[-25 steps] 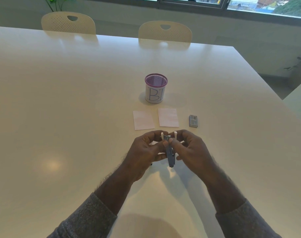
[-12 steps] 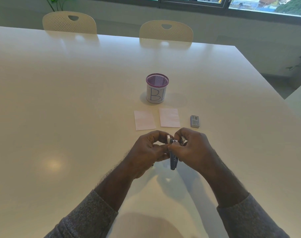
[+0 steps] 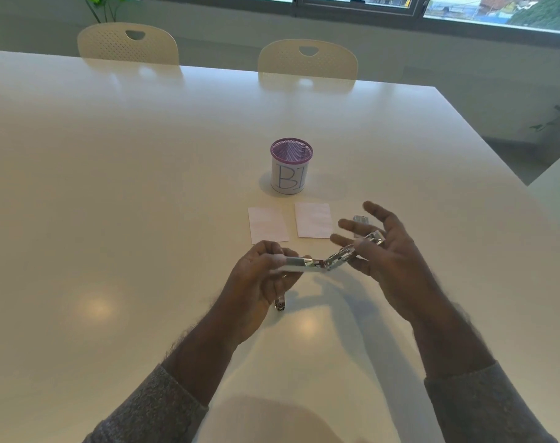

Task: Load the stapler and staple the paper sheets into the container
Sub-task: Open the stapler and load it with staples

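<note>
Holding item one: stapler (image 3: 323, 262), count one, swung fully open into a long shallow V of bright metal, above the counter (image 3: 144, 187) between both hands.

Left hand (image 3: 259, 282): fingers (image 3: 273, 251) curled closed around the pale left half of the stapler, thumb on top. A short metal part shows below this hand, just over the counter; what it is cannot be told.

Right hand (image 3: 387, 257): palm up, fingers spread wide and loose. The shiny right half of the stapler rests across the palm and lower fingers, supported rather than pinched. Hinge of the stapler sits in the gap between the two hands.

Paper sheets, count two: left sheet (image 3: 267, 224) and right sheet (image 3: 313, 219), small, white, rectangular, flat on the counter side by side with a narrow gap, just beyond the hands.

Staple box (image 3: 360, 219), count one: small, grey, on the counter right of the right sheet, partly hidden behind the right fingertips.

Container (image 3: 290, 166), count one: round mesh cup, purple rim, white label with blue lettering, upright beyond the sheets, apart from them.

Chairs, count two: cream, perforated backs, left chair (image 3: 127, 43) and right chair (image 3: 307, 60), at the far edge of the counter.

Sleeves: grey, both forearms.
</note>
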{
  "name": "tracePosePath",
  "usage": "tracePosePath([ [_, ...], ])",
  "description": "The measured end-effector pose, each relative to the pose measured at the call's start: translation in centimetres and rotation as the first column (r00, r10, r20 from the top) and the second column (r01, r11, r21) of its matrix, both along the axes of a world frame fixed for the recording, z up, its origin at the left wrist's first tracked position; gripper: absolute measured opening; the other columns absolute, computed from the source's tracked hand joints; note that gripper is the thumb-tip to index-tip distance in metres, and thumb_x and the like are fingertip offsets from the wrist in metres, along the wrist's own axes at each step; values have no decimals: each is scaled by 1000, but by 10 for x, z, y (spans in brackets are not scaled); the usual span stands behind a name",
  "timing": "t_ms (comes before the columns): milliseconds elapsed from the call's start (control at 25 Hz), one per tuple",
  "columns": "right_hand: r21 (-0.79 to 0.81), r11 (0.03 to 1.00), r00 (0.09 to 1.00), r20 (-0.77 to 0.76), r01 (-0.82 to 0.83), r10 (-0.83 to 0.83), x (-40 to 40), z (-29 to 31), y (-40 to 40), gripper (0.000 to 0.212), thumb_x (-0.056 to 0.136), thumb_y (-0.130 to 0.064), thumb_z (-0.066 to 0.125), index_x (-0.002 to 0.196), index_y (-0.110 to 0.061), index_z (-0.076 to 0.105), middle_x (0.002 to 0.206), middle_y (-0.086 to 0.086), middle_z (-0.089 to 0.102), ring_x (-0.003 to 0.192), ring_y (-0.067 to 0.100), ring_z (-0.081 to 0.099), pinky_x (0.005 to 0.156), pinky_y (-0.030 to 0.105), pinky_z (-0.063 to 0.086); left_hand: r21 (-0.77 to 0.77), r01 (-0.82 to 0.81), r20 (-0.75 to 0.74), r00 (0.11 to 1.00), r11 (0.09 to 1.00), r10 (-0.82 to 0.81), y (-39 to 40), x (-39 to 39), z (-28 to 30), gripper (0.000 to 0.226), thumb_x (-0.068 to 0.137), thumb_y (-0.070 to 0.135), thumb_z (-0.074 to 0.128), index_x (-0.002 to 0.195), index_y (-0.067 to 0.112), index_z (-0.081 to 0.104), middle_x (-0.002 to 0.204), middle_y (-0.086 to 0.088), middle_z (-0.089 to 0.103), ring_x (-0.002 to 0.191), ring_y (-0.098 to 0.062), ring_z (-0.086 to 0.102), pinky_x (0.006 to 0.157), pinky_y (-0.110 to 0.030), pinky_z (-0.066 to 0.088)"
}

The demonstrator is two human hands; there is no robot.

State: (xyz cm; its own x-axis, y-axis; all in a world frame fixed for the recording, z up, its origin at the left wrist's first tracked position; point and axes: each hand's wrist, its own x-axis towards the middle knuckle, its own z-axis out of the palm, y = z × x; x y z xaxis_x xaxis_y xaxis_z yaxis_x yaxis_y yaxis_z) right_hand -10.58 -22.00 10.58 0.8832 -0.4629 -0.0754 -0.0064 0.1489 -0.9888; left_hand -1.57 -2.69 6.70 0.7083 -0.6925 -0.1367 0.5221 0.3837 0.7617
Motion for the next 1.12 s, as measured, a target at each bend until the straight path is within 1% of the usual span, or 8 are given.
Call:
tracePosePath([
  [80, 141, 989, 997, 54, -54, 47, -2, 1, -9, 55, 96, 12, 44, 136, -24, 41, 125, 12, 66, 109, 31, 68, 89, 44, 56, -7, 122, -92, 988, 993, -122, 3, -2, 1, 5, 80, 6, 57, 85, 6, 59, 114, -19, 70, 110, -35, 67, 83, -32, 59],
  [160, 209, 969, 989, 94, -130, 113, -2, 4, -14, 58, 94, 14, 46, 139, -22, 39, 128, 16, 64, 112, 37, 66, 88, 44, 57, 18, 294, -126, 949, 956, -289, 4, -4, 3, 7, 84, 5, 56, 88, 6, 61, 124, -25, 66, 114, -39, 65, 85, -34, 59],
  [280, 183, 952, 969, 75, -247, 238, -2, 5, -14, 66, 85, 6, 59, 141, -22, 39, 127, 14, 66, 113, 38, 65, 83, 40, 59, 84, 485, -73, 874, 871, -480, 4, -6, 7, 13, 93, 11, 51, 103, 8, 58, 125, -26, 65, 112, -36, 67, 90, -39, 57],
  [400, 109, 927, 933, 8, -359, 360, -1, 5, -11, 72, 78, -6, 69, 142, -22, 39, 126, 11, 67, 114, 34, 66, 86, 40, 58, 114, 565, -38, 824, 817, -565, 0, -8, 9, 24, 98, 15, 49, 120, 7, 55, 124, -24, 66, 108, -31, 69, 94, -41, 54],
  [560, -71, 925, 923, -128, -372, 362, 2, 6, -3, 60, 80, -17, 72, 135, -26, 48, 123, 3, 68, 110, 21, 68, 83, 34, 59, 117, 573, -11, 818, 811, -575, -2, -10, 8, 30, 96, 11, 51, 126, 7, 55, 122, -19, 68, 107, -30, 69, 95, -43, 53],
  [720, -366, 889, 954, -215, -277, 209, 4, -2, 6, 36, 88, -16, 70, 120, -29, 60, 119, 0, 66, 94, 15, 73, 78, 24, 57, 196, 502, 27, 856, 842, -516, -4, -10, 7, 40, 92, 6, 59, 131, 6, 52, 115, -19, 71, 106, -34, 69, 90, -43, 56],
  [920, -567, 787, 961, -254, -243, 114, -1, -15, 11, 40, 87, -24, 73, 124, -34, 62, 122, -13, 62, 103, 8, 67, 73, 14, 52, 274, 406, 64, 897, 872, -438, -7, -10, 7, 35, 94, 7, 61, 129, 9, 57, 112, -13, 72, 109, -36, 68, 83, -40, 58],
  [1120, -678, 689, 958, -272, -257, 90, -6, -14, 17, 46, 87, -24, 73, 130, -36, 60, 121, -17, 59, 103, 4, 63, 84, 30, 58, 288, 351, 43, 925, 891, -378, -8, -8, 3, 29, 96, 8, 59, 125, 7, 61, 114, -13, 72, 107, -35, 69, 81, -43, 58],
])
